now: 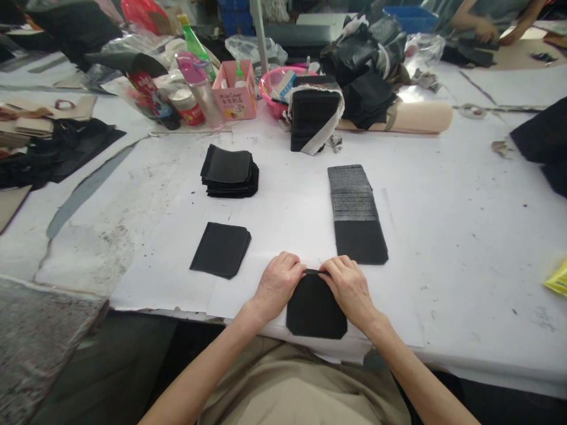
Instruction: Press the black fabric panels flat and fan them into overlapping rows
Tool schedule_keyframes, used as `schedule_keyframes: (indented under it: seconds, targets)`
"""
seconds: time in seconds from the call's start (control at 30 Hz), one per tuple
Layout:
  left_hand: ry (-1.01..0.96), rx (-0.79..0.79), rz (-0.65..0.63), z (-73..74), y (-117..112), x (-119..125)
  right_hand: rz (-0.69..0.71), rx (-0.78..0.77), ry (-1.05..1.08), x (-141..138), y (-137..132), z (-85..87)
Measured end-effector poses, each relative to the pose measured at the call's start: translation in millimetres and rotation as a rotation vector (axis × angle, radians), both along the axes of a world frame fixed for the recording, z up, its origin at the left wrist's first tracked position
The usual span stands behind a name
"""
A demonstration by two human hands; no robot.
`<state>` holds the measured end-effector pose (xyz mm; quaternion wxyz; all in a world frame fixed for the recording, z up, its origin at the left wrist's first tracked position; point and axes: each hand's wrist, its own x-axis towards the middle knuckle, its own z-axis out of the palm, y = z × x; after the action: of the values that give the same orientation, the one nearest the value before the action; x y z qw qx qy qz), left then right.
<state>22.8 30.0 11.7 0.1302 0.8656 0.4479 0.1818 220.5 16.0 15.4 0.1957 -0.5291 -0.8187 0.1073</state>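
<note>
A black fabric piece [315, 310] lies at the near edge of the white table [465, 236], its top edge folded over. My left hand [280, 284] pinches the left part of that fold with curled fingers. My right hand [349, 284] pinches the right part the same way. Just beyond my right hand a fanned row of black pieces [357, 212] stretches away. A single black piece [221, 249] lies to the left of my hands, and a stack of black pieces [230, 171] sits farther back.
Clutter lines the far side: a pink box [234, 88], bottles [197, 44], a pink basin [277, 88], a bound bundle of black pieces [313, 115], heaped black material [367, 65], a beige roll [407, 117]. Another person's arms [482, 23] work at the far right. A yellow packet [559, 277] lies at the right edge.
</note>
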Motion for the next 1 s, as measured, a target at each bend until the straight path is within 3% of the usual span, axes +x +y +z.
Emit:
schedule_keyframes:
  seconds: [0.4, 0.6, 1.0]
  targets:
    - [0.069, 0.148, -0.169, -9.8, -6, -11, 0.188, 0.067, 0.198, 19, 1, -20.6]
    - [0.117, 0.179, -0.194, -9.1, -7, -12, 0.264, 0.045, 0.108, 23, 0, -18.6]
    - [0.157, 0.158, -0.24, -7.2, -5, -13, 0.286, 0.029, 0.076, 25, 3, -16.0]
